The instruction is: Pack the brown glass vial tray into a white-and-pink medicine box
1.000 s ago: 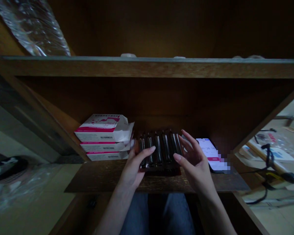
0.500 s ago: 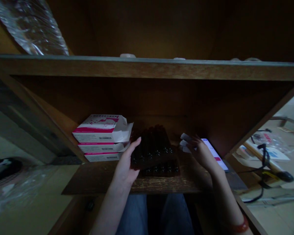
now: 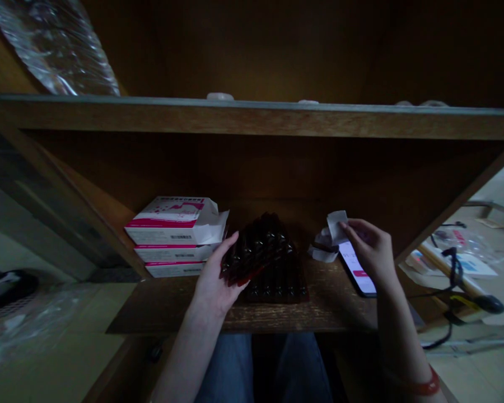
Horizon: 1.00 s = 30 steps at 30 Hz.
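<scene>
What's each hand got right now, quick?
Left hand: closed on the left side of a tilted dark vial tray.
Right hand: closed, fingertips pinching a piece of white paper.

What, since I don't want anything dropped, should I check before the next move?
1. Left hand gripping the upper dark tray: ok.
2. Upper dark tray level: not ok, it is tilted.
3. Lower dark tray resting on the shelf: ok.
4. Right hand free: not ok, it pinches white paper.
5. Three boxes stacked flat: ok.
6. Whether the boxes hold anything: cannot tell, their insides are hidden.
</scene>
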Motion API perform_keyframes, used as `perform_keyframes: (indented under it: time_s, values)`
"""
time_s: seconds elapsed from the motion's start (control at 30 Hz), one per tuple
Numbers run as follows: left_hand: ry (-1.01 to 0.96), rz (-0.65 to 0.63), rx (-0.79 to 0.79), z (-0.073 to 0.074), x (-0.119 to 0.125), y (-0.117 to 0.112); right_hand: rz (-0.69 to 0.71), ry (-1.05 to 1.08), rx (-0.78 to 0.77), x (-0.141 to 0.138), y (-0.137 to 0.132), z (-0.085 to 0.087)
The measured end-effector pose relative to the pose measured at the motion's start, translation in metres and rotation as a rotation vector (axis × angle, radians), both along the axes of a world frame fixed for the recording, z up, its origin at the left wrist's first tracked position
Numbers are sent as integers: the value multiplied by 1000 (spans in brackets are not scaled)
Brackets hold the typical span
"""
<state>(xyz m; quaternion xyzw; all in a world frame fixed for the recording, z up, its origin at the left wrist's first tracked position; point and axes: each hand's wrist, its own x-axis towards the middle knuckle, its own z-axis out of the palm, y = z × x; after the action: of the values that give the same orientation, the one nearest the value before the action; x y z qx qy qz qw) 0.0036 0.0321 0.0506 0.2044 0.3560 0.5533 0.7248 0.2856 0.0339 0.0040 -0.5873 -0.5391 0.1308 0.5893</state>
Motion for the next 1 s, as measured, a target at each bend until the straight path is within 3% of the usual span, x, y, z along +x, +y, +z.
perform_keyframes:
  time_s: [0.07, 0.17, 0.3, 0.4, 0.53, 0.63, 0.87, 0.93, 1.0]
  values:
    - [-3, 44, -76, 6, 6, -2, 28, 127, 26, -4, -5, 14]
    - [20, 83, -110, 10, 15, -7, 211, 226, 2, -14, -14, 37]
    - [120, 81, 46, 4, 21, -17, 539, -28, -10, -32, -24, 64]
    - [236, 69, 157, -1, 23, -25, 650, -288, -68, -46, -29, 75]
    - [286, 40, 209, -2, 25, -35, 606, -548, -46, -65, -35, 75]
    - [286, 46, 216, -1, 27, -41, 557, -585, -32, -74, -39, 68]
    - [362, 84, 312, 1, 26, -46, 148, -194, 80, -87, -42, 41]
    - [353, 106, 326, 3, 26, -48, 135, -54, 23, -92, -47, 38]
    - [350, 113, 354, 4, 27, -49, 212, 84, -37, -96, -53, 38]
